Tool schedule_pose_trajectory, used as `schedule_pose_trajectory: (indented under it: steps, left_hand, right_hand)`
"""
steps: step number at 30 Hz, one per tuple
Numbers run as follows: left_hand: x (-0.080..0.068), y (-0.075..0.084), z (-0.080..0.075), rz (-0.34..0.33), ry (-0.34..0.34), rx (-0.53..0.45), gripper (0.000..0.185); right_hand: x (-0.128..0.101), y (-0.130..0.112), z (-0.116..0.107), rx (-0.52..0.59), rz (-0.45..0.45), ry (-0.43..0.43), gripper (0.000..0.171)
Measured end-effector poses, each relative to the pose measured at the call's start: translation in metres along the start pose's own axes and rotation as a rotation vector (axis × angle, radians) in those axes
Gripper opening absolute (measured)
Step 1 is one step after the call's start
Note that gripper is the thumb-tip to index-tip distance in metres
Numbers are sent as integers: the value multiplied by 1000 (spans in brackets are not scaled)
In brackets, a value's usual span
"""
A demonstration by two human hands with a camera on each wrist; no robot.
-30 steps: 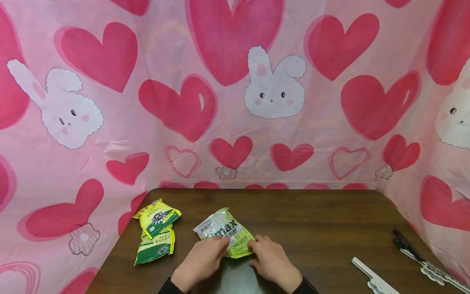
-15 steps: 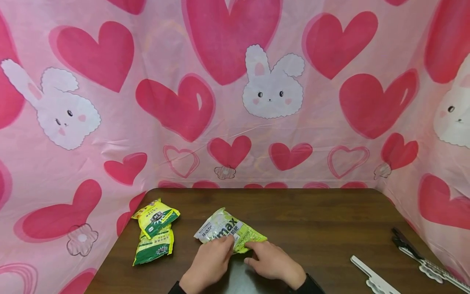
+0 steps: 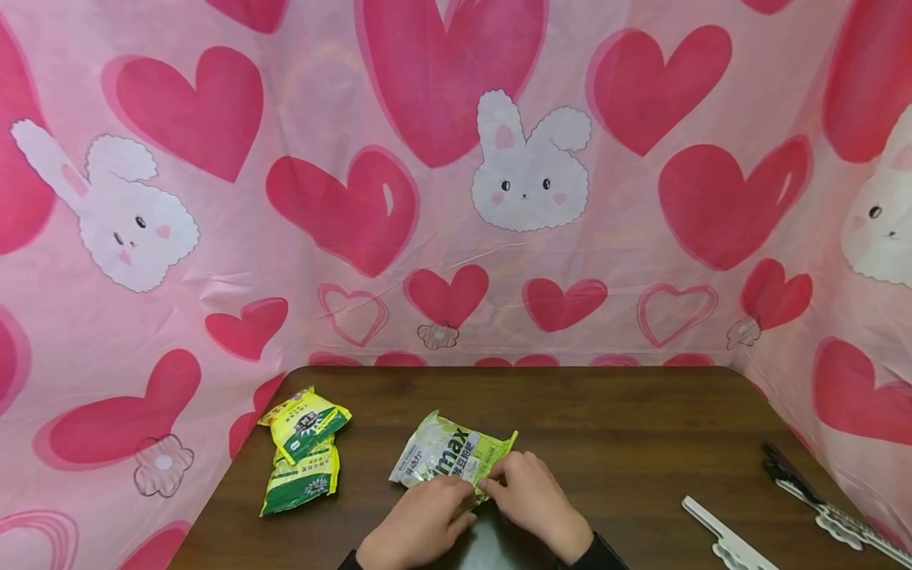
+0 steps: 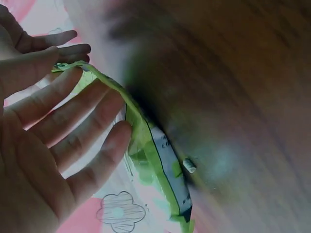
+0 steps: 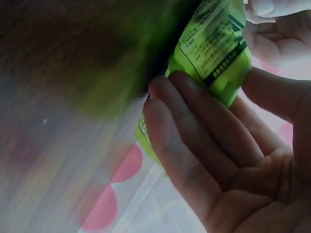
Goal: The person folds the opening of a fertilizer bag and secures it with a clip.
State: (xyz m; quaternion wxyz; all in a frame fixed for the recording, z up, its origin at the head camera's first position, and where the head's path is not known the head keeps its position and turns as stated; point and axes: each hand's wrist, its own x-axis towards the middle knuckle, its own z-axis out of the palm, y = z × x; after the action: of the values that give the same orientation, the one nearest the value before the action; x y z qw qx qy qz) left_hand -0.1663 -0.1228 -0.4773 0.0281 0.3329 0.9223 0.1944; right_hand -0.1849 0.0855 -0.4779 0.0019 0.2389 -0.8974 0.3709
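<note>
A green and white plastic bag printed "max" [image 3: 456,453] lies on the table between the hands, its right corner turned up. My left hand [image 3: 431,513] is at its near edge. In the left wrist view, thumb and forefinger pinch the green edge [image 4: 104,80], while the other fingers [image 4: 92,131] spread out behind it. My right hand [image 3: 530,499] pinches the right end of the bag. In the right wrist view its thumb [image 5: 272,92] is at the corner and the fingers lie against the far side. A small pale pellet [image 4: 189,165] sits on the table beside the bag.
Two yellow and green packets, an upper packet [image 3: 308,422] overlapping a lower packet [image 3: 302,479], lie at the left. A white strip with a scalloped side [image 3: 727,534] and another strip with a black part [image 3: 791,475] lie at the right of the brown table [image 3: 606,419].
The bag has turned and shifted slightly right, with its right corner now raised. My left hand has moved right along the near edge, closer to my right hand.
</note>
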Motion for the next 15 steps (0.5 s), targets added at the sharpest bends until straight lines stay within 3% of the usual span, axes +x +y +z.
schedule_pose_trajectory:
  steps: [3, 7, 11, 15]
  left_hand:
    - [0, 2, -2, 20, -3, -22, 5]
    - [0, 2, -4, 92, 63, -14, 6]
    - [1, 0, -5, 132, 124, -17, 7]
    - [0, 0, -6, 135, 189, 33, 14]
  right_hand:
    - [1, 0, -2, 18, -4, 32, 12]
    - [2, -2, -4, 27, -17, 84, 10]
    - [3, -6, -7, 29, -13, 133, 18]
    - [3, -9, -13, 60, -1, 147, 37]
